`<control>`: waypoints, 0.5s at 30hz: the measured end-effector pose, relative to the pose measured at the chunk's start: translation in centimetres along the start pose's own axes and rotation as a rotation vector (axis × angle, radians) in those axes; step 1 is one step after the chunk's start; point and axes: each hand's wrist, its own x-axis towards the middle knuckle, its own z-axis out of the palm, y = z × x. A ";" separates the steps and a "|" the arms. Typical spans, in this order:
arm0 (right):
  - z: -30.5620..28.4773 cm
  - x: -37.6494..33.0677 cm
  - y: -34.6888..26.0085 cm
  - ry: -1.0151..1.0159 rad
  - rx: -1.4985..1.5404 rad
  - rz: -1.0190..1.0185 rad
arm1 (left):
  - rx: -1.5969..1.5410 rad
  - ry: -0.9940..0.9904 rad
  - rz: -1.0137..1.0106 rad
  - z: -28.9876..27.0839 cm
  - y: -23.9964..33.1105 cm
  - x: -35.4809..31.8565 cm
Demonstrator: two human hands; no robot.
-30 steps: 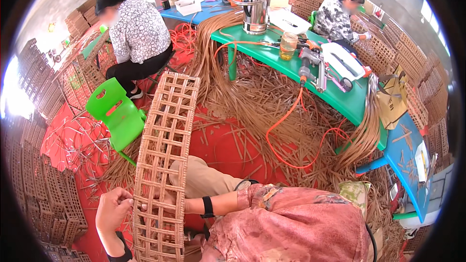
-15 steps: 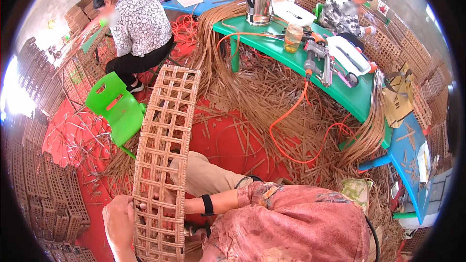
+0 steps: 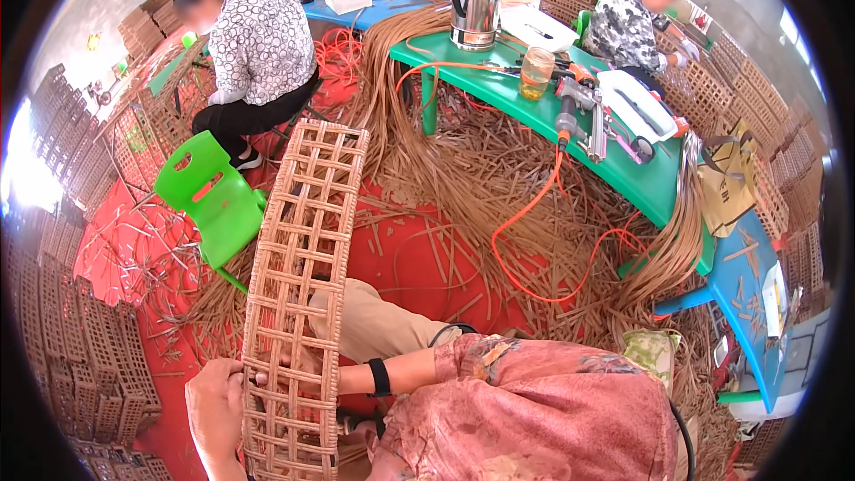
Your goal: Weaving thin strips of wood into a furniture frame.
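A long, box-like woven frame (image 3: 295, 303) of tan, flat strips is standing before the person, just left of the beige trouser leg (image 3: 378, 325), its paired strands crossing in an open lattice of squarish holes and its lower end running out of the picture. The left hand (image 3: 214, 399) is pinching at the frame's left edge, thumb and forefinger pressing together there, though the exact strand between them is staying too small to make out. The right hand (image 3: 307, 367) is showing only in patches through the lattice, below a black wristband (image 3: 380, 378); how its fingers are set, I cannot tell. Crinkled, rust-pink cloth (image 3: 534, 419) is filling the lower middle. Beyond, smooth bundled strips (image 3: 392, 80) are hanging from the green table (image 3: 623, 165) onto loose, curling scraps (image 3: 534, 205) on the red floor covering (image 3: 392, 258). On that table, a clear jar (image 3: 536, 74) is holding yellowish liquid low down, a shiny steel flask (image 3: 476, 0) is hiding its contents, and a white tray (image 3: 538, 28) is bearing something dark and slender. A yellow-tan bag (image 3: 728, 180) is hanging near the table's right end, its inside being out of sight.
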 end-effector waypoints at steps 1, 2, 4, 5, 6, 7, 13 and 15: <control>0.3 0.1 -0.8 0.030 -0.129 -0.040 | -0.046 -0.018 0.004 -0.1 -0.6 0.0; 0.9 0.2 -1.6 0.026 -0.128 -0.039 | -0.093 -0.036 0.008 -0.2 -0.9 0.0; 1.6 0.3 -3.4 0.204 0.383 0.036 | -0.127 -0.054 -0.009 -0.3 -0.7 0.4; 1.5 0.6 -1.9 0.236 0.352 -0.016 | -0.159 -0.071 -0.031 -0.3 -0.5 0.5; 1.6 0.5 -1.8 0.237 0.348 -0.018 | -0.162 -0.071 -0.026 -0.2 -0.5 0.6; 1.5 0.5 -1.7 0.203 0.428 0.082 | -0.122 -0.060 -0.023 -0.1 -0.5 0.6; 0.3 -0.3 0.1 0.030 0.349 0.201 | -0.021 -0.031 -0.027 0.2 1.0 -0.3; 0.2 -0.5 0.9 -0.006 0.457 0.205 | 0.077 0.015 0.047 0.4 1.2 -0.4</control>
